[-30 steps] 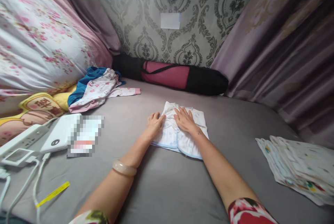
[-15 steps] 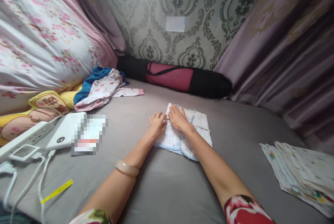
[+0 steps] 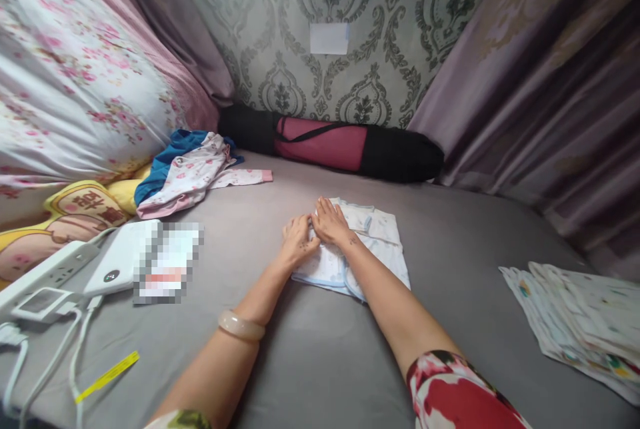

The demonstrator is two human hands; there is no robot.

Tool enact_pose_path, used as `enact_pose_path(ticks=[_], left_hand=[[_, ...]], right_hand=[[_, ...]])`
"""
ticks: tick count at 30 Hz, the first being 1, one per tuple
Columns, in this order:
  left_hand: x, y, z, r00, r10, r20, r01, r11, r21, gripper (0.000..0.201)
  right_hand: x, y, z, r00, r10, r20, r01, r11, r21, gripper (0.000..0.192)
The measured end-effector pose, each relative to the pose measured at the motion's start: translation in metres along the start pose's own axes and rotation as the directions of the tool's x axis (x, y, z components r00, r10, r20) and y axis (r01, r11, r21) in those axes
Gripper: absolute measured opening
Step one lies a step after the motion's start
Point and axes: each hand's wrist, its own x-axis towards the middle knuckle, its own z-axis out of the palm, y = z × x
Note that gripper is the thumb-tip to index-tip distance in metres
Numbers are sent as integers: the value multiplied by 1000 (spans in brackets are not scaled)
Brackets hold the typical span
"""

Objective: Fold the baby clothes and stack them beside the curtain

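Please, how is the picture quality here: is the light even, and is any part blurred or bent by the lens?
Head view: soft, even daylight, no glare; both hands, left hand and right hand, and the white baby garment look sharp. A pixelated patch hides something by the power bank. The wide lens bends the curtain and quilt at the edges.

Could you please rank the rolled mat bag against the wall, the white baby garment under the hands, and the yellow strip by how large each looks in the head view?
1. Rolled mat bag, largest, though farthest away.
2. White baby garment.
3. Yellow strip, smallest, though nearest the camera.
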Motion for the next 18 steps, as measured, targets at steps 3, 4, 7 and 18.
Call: enact_pose_path(ticks=[3, 4, 7, 18], left_hand=[[0, 0, 0, 1000, 5, -5, -5, 1000, -4, 50], [0, 0, -1, 1000, 7, -5, -8, 1000, -5, 51], [1, 0, -1, 1000, 8, -8, -9, 1000, -13, 53], [1, -2, -1, 1000, 19, -24, -20, 1000, -10, 54]], right_hand=[[0, 0, -7, 998, 7, 55, -9, 999, 38, 62], [0, 0, -9, 998, 5, 57, -8, 999, 50, 62], [-1, 0, -9, 1000, -4, -1, 4, 999, 38, 62], [-3, -3, -4, 1000, 20, 5, -20, 1000, 19, 60]])
